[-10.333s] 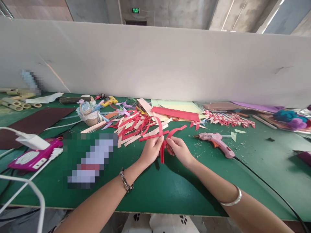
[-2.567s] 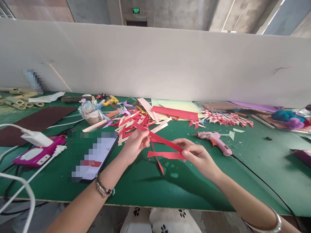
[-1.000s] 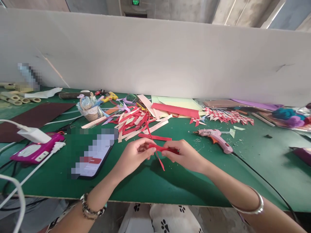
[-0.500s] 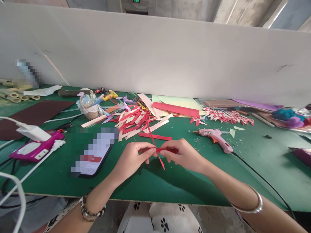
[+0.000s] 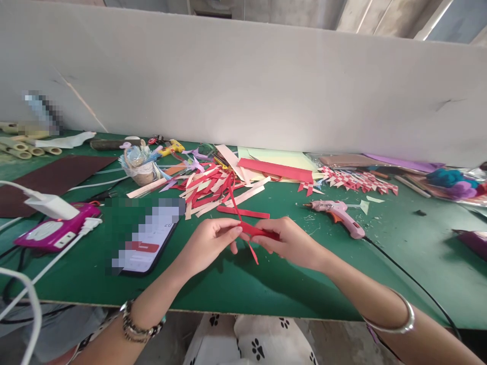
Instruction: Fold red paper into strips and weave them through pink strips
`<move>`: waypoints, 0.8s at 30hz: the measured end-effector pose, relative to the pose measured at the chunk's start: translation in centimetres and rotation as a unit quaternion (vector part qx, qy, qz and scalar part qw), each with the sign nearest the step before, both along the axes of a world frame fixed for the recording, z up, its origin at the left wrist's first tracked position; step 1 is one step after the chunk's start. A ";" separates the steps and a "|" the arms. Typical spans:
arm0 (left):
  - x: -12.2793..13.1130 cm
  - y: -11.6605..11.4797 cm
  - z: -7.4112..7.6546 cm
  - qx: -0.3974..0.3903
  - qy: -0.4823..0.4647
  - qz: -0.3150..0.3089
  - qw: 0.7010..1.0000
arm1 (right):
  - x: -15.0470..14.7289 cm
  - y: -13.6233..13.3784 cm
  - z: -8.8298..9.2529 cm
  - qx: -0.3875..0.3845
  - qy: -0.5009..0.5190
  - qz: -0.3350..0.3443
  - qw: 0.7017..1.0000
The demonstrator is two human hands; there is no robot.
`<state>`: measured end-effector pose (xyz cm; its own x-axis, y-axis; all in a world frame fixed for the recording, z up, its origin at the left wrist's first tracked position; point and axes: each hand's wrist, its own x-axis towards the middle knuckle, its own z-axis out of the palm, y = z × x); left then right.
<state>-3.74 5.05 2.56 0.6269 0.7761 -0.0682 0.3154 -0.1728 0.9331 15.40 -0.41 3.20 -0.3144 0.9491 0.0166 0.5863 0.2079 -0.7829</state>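
My left hand [image 5: 211, 239] and my right hand [image 5: 292, 242] meet just above the green table [image 5: 243, 284], both pinched on crossed red paper strips [image 5: 255, 232]. One strip end points up toward the pile, another hangs down between the hands. A heap of red and pink paper strips [image 5: 213, 190] lies just beyond my hands. A single red strip [image 5: 243, 212] lies flat in front of that heap.
A pink glue gun [image 5: 337, 217] with a black cord lies to the right. A phone [image 5: 146, 241] lies left of my hands, a magenta power strip [image 5: 49, 233] with white plugs further left. Woven red-white pieces [image 5: 357, 181], coloured paper sheets [image 5: 277, 165] and a white partition stand behind.
Earlier the hands were apart with long strips stretched between them. They have come together, and over the last second they stay pinched on the crossed strips with small finger shifts.
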 end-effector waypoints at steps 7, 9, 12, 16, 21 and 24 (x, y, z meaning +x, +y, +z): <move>0.0 -0.1 0.2 0.000 -0.006 0.029 1.000 | 0.0 0.1 0.0 -0.002 -0.017 0.003 1.000; 0.1 0.0 0.3 0.007 -0.007 0.028 1.000 | -0.1 0.1 0.2 -0.001 -0.024 0.005 1.000; 0.2 0.2 0.2 0.016 -0.016 0.024 0.999 | -0.2 0.1 0.4 0.003 0.001 0.016 1.000; 0.2 0.3 0.1 0.013 -0.022 0.021 0.999 | -0.2 0.1 0.4 0.008 0.034 0.037 0.999; 0.1 0.3 0.1 0.002 -0.020 0.013 1.000 | 0.0 0.3 0.4 -0.012 0.036 0.073 0.997; 0.0 0.2 0.2 -0.007 -0.021 0.003 1.000 | 0.0 0.4 0.3 -0.058 0.050 0.081 0.994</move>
